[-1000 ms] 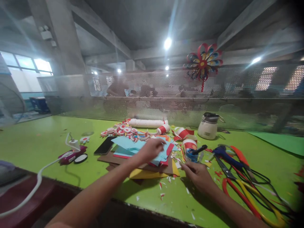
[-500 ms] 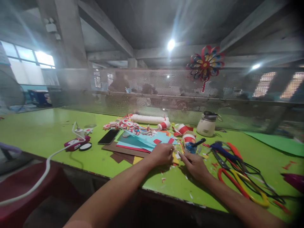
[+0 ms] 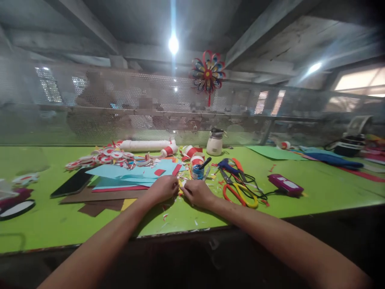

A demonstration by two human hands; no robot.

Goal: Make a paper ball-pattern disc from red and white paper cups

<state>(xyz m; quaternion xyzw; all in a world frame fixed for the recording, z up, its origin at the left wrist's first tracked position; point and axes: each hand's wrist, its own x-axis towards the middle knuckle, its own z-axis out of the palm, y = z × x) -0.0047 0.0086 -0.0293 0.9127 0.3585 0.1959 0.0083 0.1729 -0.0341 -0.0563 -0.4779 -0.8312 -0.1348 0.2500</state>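
- Green, smooth and matt, the table runs wide under my arms, sprinkled with tiny red, white and yellow paper scraps near its front edge.
- Flat sheets of light blue paper lie fanned over a red sheet and brown card, with a yellow corner poking out below; a small red rectangle sits on top of the blue.
- My left hand rests knuckles up at the right edge of that stack, fingers curled in; whatever it pinches is too small to make out.
- My right hand lies just beside it, fingers bent, fingertips meeting the left ones over a small yellow and red bit of paper; I cannot tell whether either hand truly grips it.
- Both forearms reach straight in from the near edge and converge.
- Scissors with glossy yellow, red, blue and orange loop handles lie tangled to the right of my right hand.
- Small blue cup with a black marker in it stands just behind my hands.
- Black phone lies flat left of the paper stack.
- Red-and-white paper rings are heaped by a long white roll.
- Cream-coloured rounded jug stands by the mesh screen, where a looped paper flower hangs.
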